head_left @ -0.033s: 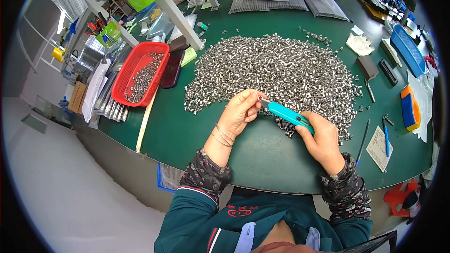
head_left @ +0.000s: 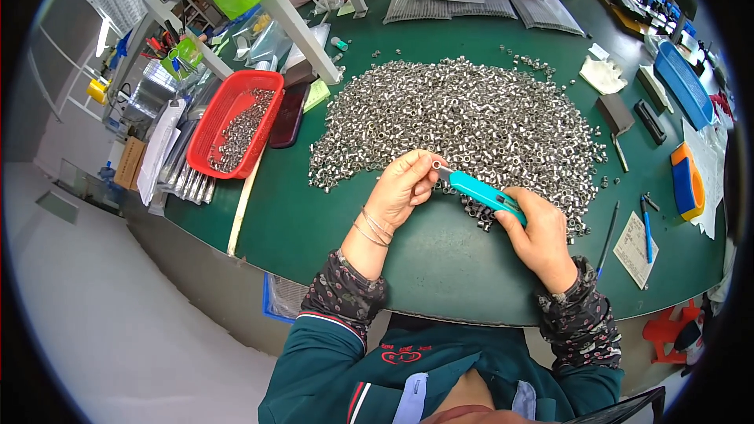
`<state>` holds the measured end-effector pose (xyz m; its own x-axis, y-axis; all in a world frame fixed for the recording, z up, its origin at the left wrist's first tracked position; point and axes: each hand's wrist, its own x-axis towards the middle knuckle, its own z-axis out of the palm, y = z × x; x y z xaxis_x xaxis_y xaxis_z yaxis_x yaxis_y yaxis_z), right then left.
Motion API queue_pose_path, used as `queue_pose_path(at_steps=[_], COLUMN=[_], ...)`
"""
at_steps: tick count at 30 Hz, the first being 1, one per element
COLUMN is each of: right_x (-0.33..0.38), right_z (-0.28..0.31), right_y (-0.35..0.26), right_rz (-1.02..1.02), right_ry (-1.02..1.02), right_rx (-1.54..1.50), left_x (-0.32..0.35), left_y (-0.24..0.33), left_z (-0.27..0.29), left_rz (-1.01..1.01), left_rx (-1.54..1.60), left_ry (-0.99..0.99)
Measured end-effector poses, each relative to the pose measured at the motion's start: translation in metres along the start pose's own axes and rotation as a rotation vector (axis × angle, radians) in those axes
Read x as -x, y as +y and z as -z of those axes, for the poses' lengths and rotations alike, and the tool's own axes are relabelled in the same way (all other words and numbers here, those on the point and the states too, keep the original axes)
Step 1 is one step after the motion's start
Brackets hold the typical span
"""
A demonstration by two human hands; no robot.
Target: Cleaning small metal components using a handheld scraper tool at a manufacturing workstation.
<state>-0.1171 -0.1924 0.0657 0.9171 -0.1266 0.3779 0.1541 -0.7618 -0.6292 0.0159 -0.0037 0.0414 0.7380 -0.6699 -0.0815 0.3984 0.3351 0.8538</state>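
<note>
Between the thumb and fingertips of my left hand (head_left: 406,186) is a small metal ring (head_left: 437,165), pinched near the front edge of a wide pile. My right hand (head_left: 540,229) is wrapped round the handle of a teal utility knife (head_left: 481,191). The knife's blade points left, and its tip is at the ring; whether it goes inside or only touches the rim, I cannot tell. Behind both hands spreads the pile of small silvery metal rings (head_left: 455,110) on the green table (head_left: 463,275).
A red basket (head_left: 200,137) with more metal pieces stands at the left beside a dark phone (head_left: 289,114). On the right lie pens (head_left: 648,237), a paper slip (head_left: 635,247), an orange-and-blue tape dispenser (head_left: 688,180) and a blue tray (head_left: 685,82). Other people sit across the table.
</note>
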Motion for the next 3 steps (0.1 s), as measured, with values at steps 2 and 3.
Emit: queue_pose_path(at_steps=[2, 3], right_x=[-0.0004, -0.0002], right_z=[-0.0004, -0.0005], right_y=[0.0006, 0.0008], right_rz=[-0.001, -0.005], right_ry=[0.0, 0.0], right_rx=[0.002, 0.004], left_x=[-0.0008, -0.0015], left_y=[0.0, 0.0001], left_z=[0.0005, 0.0014], left_rz=[0.005, 0.007], left_rx=[0.006, 0.002], left_ry=[0.001, 0.004])
